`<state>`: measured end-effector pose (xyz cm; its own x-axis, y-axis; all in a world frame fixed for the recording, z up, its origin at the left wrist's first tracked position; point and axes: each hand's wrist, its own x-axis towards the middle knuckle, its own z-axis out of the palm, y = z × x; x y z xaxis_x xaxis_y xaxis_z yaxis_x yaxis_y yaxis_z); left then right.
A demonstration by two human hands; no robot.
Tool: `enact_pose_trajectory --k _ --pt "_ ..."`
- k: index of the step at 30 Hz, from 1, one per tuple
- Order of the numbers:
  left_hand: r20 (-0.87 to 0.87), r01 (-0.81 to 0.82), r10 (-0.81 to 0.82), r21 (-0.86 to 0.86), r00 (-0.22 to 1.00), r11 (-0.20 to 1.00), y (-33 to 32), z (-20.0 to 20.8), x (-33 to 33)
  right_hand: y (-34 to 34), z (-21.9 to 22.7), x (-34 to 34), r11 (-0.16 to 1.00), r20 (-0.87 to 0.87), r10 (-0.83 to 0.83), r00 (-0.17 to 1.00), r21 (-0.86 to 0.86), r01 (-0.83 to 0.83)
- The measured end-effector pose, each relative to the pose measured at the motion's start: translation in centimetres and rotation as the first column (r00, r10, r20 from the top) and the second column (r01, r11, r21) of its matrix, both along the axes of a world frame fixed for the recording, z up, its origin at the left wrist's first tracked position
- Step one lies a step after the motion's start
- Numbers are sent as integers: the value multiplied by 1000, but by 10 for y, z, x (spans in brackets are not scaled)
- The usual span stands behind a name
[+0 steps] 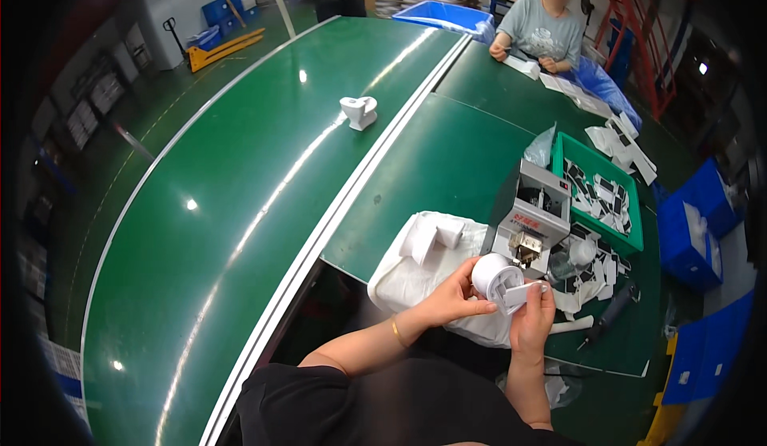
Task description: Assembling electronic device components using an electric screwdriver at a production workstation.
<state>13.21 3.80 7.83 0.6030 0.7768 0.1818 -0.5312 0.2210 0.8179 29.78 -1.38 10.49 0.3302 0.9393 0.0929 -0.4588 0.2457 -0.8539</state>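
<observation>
In my left hand (452, 299) is a white round plastic housing (489, 272), its hollow side turned to the right. My right hand (533, 323) pinches a small flat white plastic piece (521, 293) at the opening of that housing. Whether the piece sits inside or only touches the rim, I cannot tell. Just beyond my hands stands a grey screw-feeder-like machine (511, 226) with an open top and a metal mechanism in front. A second white housing (429, 240) lies on a white cloth-like padding (391, 282) to the left of the machine.
A green crate (637, 234) of black-and-white parts stands right of the machine, loose parts before it. A dark electric screwdriver (615, 312) lies at right. On the green conveyor belt (240, 174) stands another white housing (359, 113). A co-worker (539, 34) sits at the far end.
</observation>
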Motion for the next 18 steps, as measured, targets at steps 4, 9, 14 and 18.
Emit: enact_pose_trajectory --k 4,9,14,18 --pt "-180 -94 136 224 974 970 -6 4 -3 -6 11 18 996 -58 93 994 7 -93" --pt "-80 -107 107 1 991 994 3 23 -11 -6 36 14 993 79 -99 992 -53 104" --pt "-104 -189 208 166 973 968 10 10 -15 4 45 17 998 347 -50 937 -7 56" --pt "-168 -107 141 195 976 975 16 19 -13 7 65 8 999 363 34 931 16 -43"
